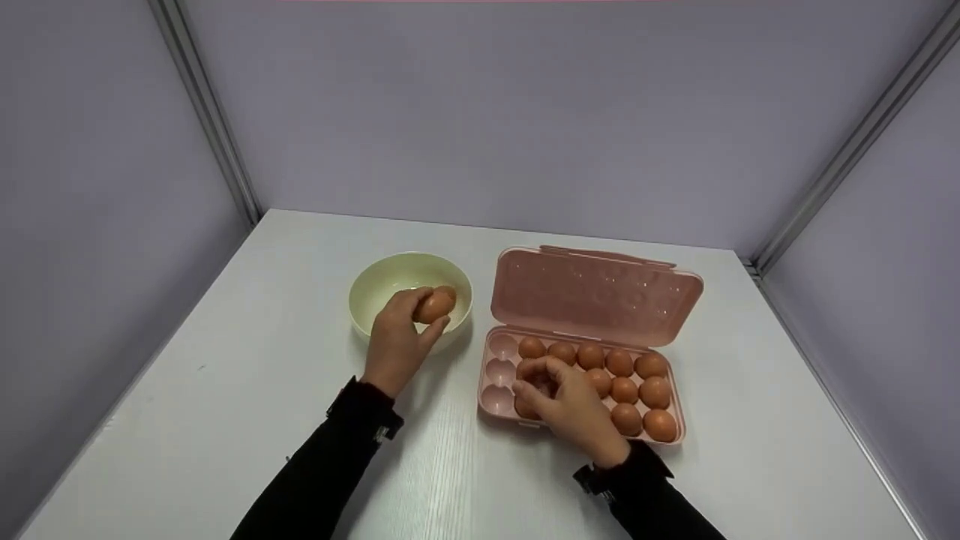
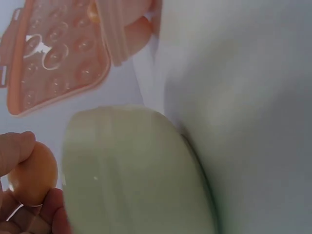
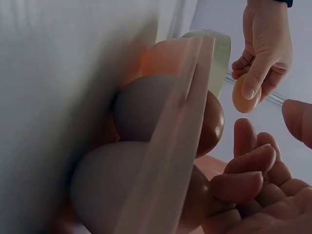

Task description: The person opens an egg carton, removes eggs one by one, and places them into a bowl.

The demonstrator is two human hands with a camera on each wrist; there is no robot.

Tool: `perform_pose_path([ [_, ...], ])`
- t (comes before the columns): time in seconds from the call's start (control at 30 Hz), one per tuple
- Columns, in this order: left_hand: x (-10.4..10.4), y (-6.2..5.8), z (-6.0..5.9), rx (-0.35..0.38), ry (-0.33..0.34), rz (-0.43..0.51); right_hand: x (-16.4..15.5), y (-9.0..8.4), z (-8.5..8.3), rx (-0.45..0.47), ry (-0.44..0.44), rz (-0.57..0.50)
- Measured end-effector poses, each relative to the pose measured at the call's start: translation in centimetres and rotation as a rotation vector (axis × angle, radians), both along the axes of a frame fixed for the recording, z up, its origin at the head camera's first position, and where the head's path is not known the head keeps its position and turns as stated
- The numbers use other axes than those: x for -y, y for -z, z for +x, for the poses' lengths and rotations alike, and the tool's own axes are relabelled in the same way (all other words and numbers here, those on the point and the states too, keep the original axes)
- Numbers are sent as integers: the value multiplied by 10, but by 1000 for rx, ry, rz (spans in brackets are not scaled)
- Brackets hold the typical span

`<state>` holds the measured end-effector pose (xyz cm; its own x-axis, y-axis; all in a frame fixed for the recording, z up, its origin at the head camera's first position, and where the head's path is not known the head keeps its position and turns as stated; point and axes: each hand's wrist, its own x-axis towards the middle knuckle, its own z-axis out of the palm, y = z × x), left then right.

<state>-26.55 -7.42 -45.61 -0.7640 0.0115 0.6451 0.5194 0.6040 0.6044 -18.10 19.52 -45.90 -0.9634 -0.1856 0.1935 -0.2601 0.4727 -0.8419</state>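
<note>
Head view, centre-left: left hand (image 1: 395, 341) pinches a brown egg (image 1: 435, 305) btwn thumb & fingertips, holding it over the near rim of a pale cream-green bowl (image 1: 390, 277). Egg is smooth, matte orange-brown, oval, shell looks whole; in left wrist view it sits lower left of frame, w/ the bowl's wall filling the middle. Black sleeve w/ wrist strap on that arm. Right of centre: pink plastic egg carton (image 1: 491, 390), lid (image 1: 592, 294) swung open toward the back, resting flat. Three cells in its leftmost column are bare; other cells hold brown eggs of the same colour. Right hand (image 1: 566, 401) lies over the carton's near-left part, fingers curled down around an egg in the tray (image 1: 541, 384), partly hidden by the fingers, so grip looks closed on it. All on a white table (image 1: 247, 390), grey panel walls behind.
</note>
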Motion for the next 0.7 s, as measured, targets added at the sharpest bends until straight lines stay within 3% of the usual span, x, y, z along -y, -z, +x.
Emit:
perform_pose_path([
  [0.2, 5, 7, -7, 155, -27, -33, 0, 2, 3, -22, -11, 44],
  [0.47, 13, -5, -19, 441, -16, -116, 0, 2, 1, -40, -11, 71],
  [0.7, 16, -13, -31, 555, 2, -241, 2, 6, -2, -174, -6, 182],
])
